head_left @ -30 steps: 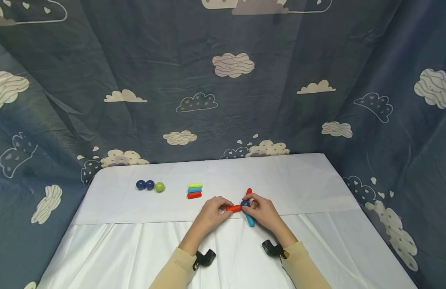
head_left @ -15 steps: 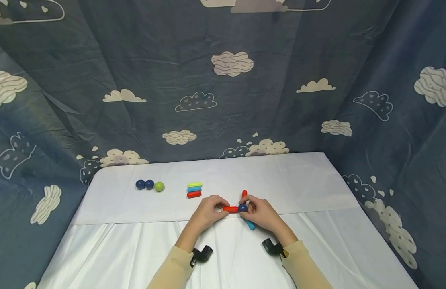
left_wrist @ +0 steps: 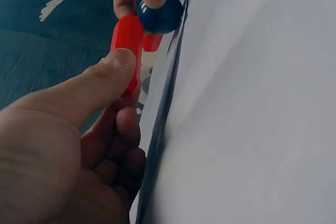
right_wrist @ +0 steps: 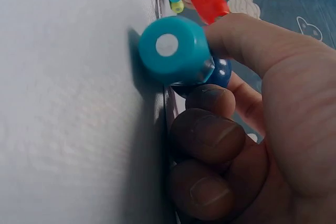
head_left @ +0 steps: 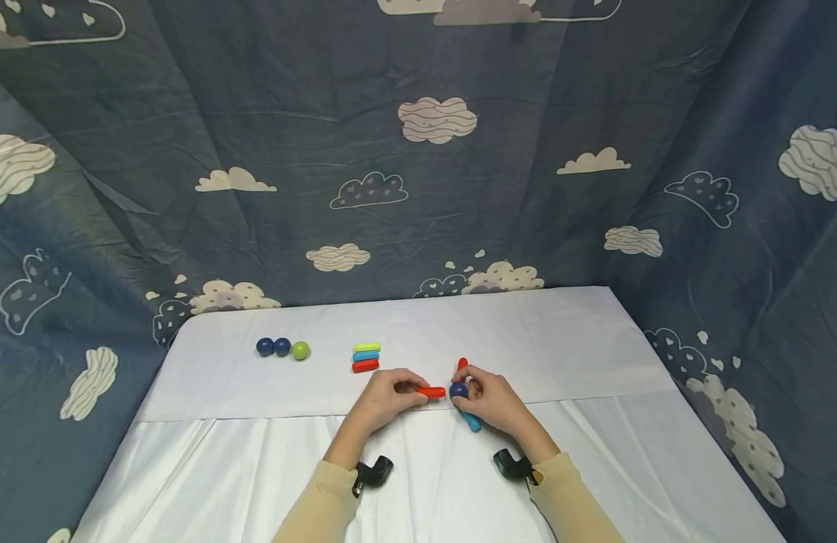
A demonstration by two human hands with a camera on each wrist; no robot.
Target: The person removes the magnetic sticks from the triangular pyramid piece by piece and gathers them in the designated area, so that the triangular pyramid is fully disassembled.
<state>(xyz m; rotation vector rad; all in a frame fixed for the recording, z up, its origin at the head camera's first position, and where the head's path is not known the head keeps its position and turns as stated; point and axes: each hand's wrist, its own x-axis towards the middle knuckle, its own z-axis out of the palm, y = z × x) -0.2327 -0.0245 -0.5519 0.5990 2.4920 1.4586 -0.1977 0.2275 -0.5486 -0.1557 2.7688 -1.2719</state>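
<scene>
Hands meet mid-table on the white cloth (head_left: pixel 561 339). Left hand (head_left: pixel 384 398) pinches a red stick (head_left: pixel 430 391) between thumb and fingers, long axis lying left-right, its free end pointing at the dark blue ball (head_left: pixel 458 390) and just short of it or barely touching (cannot tell which from the head view). Right hand (head_left: pixel 495 400) grips that ball, fingers curled around it, with a light blue stick (head_left: pixel 470 420) stuck on its near side and a second red stick (head_left: pixel 462 363) poking out on the far side. Ball sits directly right of the left hand's stick tip, so the right hand is the nearer one. Off to the left: three stacked sticks (head_left: pixel 366 357) and three loose balls (head_left: pixel 281 348), untouched.
</scene>
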